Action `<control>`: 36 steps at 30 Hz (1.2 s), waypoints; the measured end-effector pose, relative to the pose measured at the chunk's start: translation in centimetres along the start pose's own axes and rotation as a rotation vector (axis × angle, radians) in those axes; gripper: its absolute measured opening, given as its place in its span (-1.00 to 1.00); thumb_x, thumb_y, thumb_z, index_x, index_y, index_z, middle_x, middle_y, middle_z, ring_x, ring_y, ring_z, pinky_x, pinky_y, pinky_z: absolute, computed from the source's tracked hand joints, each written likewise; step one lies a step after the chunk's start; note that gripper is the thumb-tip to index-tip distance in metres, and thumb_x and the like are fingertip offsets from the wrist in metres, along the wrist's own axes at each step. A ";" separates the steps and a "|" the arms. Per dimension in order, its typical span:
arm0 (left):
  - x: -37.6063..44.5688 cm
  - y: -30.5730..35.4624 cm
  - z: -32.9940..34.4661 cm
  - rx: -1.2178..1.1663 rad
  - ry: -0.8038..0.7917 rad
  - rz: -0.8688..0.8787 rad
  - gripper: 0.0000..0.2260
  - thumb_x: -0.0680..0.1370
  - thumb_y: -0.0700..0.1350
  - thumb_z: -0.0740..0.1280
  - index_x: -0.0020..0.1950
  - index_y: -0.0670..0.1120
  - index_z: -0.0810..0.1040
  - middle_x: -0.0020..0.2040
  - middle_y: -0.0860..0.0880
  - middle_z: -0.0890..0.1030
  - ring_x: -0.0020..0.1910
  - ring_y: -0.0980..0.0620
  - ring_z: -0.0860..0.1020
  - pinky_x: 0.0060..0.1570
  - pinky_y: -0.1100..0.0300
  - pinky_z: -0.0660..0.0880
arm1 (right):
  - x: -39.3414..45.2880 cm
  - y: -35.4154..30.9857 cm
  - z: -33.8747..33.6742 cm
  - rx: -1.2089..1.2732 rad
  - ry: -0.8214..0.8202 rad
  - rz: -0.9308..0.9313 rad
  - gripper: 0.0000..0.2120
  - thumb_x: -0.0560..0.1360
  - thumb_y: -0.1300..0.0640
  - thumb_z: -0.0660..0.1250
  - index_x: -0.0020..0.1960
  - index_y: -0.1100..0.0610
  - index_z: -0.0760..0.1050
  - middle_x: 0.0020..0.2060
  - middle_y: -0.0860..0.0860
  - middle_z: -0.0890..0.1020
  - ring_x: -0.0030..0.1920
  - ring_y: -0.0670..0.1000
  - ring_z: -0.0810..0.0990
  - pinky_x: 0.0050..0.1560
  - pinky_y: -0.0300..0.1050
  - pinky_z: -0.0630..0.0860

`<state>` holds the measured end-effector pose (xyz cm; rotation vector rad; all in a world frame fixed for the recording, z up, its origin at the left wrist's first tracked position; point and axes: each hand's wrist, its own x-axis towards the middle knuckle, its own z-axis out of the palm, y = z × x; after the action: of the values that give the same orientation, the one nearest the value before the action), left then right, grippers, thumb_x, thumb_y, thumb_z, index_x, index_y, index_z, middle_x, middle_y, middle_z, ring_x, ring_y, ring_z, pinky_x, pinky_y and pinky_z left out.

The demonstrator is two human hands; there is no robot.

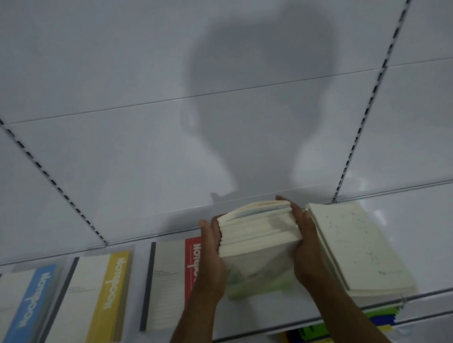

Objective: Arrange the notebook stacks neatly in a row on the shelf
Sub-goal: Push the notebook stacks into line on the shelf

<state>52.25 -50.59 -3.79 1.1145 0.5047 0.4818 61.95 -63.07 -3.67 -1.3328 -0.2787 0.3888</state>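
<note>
Shelf: white and glossy, carries every stack; its smooth surface probably lets a stack slide with little push
Row to the left of the fingers: blue-banded stack farthest out, yellow-banded stack next, red-banded stack just beside the left hand and partly hidden by it; all lie flat
Cream stack: flat on the shelf just right of the fingers, touching or nearly touching the right hand
Held stack: a thick pile of pale notebooks between the two hands, in the gap between the red-banded and cream stacks, its far end raised; whether its near end rests on the shelf I cannot tell
Handling: likely fairly heavy as a block, yet loose, since the edges show separate books stepped unevenly; thin soft covers may slip over one another and the pile could fan out or sag if held at one end only
Where to hold: both long sides, squeezed inward, low enough to catch the bottom book
Left hand: fingers wrapped against the pile's left side, gripping it
Right hand: fingers curled over the pile's right side, gripping it
</note>
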 end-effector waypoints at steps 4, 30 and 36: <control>-0.3 -0.7 0.0 0.014 0.018 0.045 -0.52 0.56 0.19 -0.06 0.12 0.03 0.58 -0.01 -0.01 0.69 0.03 0.02 0.64 0.05 0.02 0.52 | -0.4 1.0 -0.4 -0.013 -0.033 -0.025 -0.44 0.49 -0.27 0.00 0.39 -0.06 0.38 0.20 -0.12 0.56 0.18 -0.07 0.53 0.16 -0.07 0.45; -0.2 0.0 0.2 0.060 0.022 0.077 -0.32 0.43 0.39 0.05 0.35 -0.04 0.46 0.18 -0.08 0.62 0.17 -0.06 0.60 0.02 0.09 0.58 | -0.2 1.2 -0.6 -0.027 -0.105 0.000 -0.20 0.34 -0.52 0.11 0.38 -0.01 0.37 0.28 -0.12 0.54 0.32 -0.12 0.46 0.33 -0.17 0.34; -0.2 0.0 -0.3 0.058 0.076 0.030 -0.27 0.36 0.47 0.08 0.32 0.01 0.50 0.21 -0.11 0.61 0.22 -0.13 0.56 0.23 -0.18 0.46 | -0.6 2.2 -0.4 -0.007 -0.107 0.045 -0.44 0.49 -0.21 -0.04 0.37 -0.01 0.38 0.25 -0.08 0.55 0.26 -0.09 0.51 0.33 -0.08 0.38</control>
<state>51.88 -50.48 -3.87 1.1637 0.5715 0.5400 61.36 -63.30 -5.87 -1.3287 -0.3399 0.4985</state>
